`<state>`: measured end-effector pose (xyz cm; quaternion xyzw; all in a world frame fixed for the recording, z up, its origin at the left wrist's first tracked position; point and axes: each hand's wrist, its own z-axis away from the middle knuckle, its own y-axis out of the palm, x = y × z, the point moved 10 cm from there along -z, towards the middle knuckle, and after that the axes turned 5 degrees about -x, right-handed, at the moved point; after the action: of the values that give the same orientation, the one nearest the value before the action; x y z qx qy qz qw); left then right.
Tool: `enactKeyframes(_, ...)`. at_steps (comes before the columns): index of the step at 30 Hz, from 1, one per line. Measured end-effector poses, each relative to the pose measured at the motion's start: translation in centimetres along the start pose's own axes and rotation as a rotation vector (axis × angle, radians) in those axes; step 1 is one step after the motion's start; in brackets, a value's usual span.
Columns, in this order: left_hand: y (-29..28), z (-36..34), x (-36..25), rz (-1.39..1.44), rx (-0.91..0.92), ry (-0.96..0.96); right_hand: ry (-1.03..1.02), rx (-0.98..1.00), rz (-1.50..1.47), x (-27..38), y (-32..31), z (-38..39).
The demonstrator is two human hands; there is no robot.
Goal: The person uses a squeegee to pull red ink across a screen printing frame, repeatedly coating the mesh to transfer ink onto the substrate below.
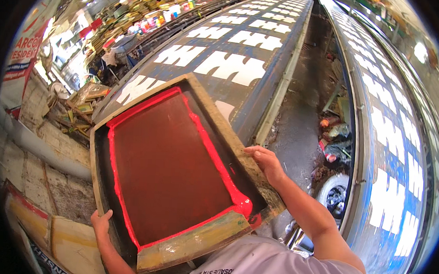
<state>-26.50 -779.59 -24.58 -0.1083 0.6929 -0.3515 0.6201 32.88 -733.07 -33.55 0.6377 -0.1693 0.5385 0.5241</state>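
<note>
A wooden screen-printing frame (pixel 221 118) is tilted in front of me, held by both hands at its long sides. Its dark reddish mesh (pixel 167 164) is bordered by wet, bright pinkish-red ink (pixel 242 204), thickest at the near right corner. Across the near end lies a stained wooden board (pixel 193 241); I cannot tell whether it is a squeegee or part of the frame. My left hand (pixel 101 222) grips the left side near the lower corner, thumb over the rim. My right hand (pixel 266 164) grips the right side, its fingers partly hidden by the wood.
A long printing table (pixel 282 56) with rows of white fabric pieces (pixel 232 66) runs away ahead. Another such table (pixel 363 143) stands at the right. Between them, the narrow aisle (pixel 303 116) holds litter and a tire (pixel 333 191). A thick pipe (pixel 47 144) runs along the left.
</note>
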Motion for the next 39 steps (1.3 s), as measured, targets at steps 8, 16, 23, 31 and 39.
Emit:
enactKeyframes(8,0.7,0.9,6.4,0.144,-0.155,-0.087,0.081,0.229,0.125,2.5,5.3,-13.4)
enactKeyframes(16,9.5,-0.8,2.9,0.348,-0.319,-0.154,0.004,0.389,0.568,4.5,8.7,-32.8)
enactKeyframes(23,20.2,0.3,-0.6,0.297,-0.43,-0.263,0.073,0.249,0.643,2.5,2.9,-44.1)
enactKeyframes(31,28.3,2.5,-4.2,0.221,-0.435,-0.312,0.133,0.233,0.57,3.1,-4.0,-49.7)
enactKeyframes(39,28.2,1.4,-5.7,0.224,-0.42,-0.309,0.2,0.27,0.472,2.8,-5.1,-51.2)
